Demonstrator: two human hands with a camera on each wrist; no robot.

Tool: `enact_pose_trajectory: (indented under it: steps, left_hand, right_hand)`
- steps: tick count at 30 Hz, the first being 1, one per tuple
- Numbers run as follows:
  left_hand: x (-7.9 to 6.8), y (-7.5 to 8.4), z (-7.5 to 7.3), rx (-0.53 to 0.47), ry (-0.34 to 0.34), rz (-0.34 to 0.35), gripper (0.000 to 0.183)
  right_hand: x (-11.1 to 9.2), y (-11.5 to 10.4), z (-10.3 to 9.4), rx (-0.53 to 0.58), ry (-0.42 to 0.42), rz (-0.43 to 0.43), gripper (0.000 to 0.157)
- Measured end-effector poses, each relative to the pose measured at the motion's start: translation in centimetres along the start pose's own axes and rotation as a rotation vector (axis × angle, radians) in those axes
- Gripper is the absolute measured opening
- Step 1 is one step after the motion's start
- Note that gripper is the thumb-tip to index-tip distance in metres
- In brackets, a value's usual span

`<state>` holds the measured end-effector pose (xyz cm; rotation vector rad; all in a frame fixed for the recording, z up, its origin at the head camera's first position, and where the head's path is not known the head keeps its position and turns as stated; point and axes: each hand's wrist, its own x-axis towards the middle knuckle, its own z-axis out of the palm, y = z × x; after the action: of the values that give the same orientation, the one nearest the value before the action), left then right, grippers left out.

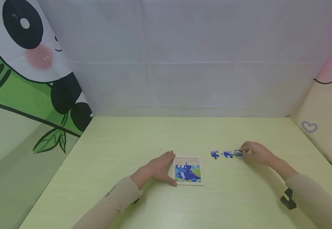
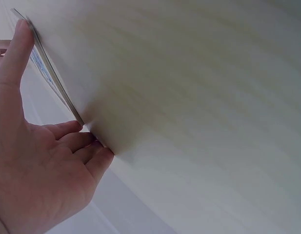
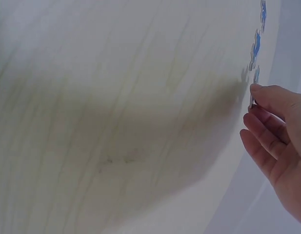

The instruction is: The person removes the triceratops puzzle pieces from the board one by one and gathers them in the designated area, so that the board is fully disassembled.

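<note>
A small square puzzle tray (image 1: 190, 183) with a pale frame lies on the table. Its lower part shows a blue dinosaur picture (image 1: 187, 174); a bare strip runs along the top. My left hand (image 1: 161, 168) holds the tray at its left side, thumb at the near corner and fingers at the far one. To the right, my right hand (image 1: 255, 153) pinches a puzzle piece (image 1: 237, 153) between thumb and index finger, low at the table. Just left of it lie a blue puzzle piece (image 1: 227, 154) and another puzzle piece (image 1: 214, 154), in a row.
The pale yellow-green table (image 1: 143, 136) ends at a plain whitish back wall (image 1: 166, 86). Printed side panels stand left and right, the left panel (image 1: 34, 73) showing a panda and green leaves. A dark strap part (image 1: 288, 199) hangs at the right sleeve.
</note>
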<state>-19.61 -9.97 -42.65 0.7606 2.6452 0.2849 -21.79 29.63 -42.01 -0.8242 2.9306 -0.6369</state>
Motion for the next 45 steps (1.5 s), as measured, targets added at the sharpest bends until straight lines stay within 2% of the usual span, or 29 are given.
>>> enact_pose_trajectory:
  steps: [12,32,41,45]
  left_hand:
    - [-0.1,0.0,0.0,-0.006,0.006,0.013,0.114]
    - [-0.2,-0.1,0.1,-0.016,0.010,0.005,0.115]
    - [-0.1,-0.1,0.0,-0.010,0.008,0.003,0.115]
    - [-0.1,0.0,0.0,-0.010,0.008,0.006,0.115]
  right_hand:
    - [-0.1,1.3,0.7,0.020,-0.031,0.047,0.022]
    - [-0.1,1.4,0.7,0.041,-0.014,0.035,0.022]
    - [0.2,0.9,0.1,0.029,0.017,0.025,0.022]
    - [0.9,-0.1,0.1,0.033,-0.002,0.032,0.024]
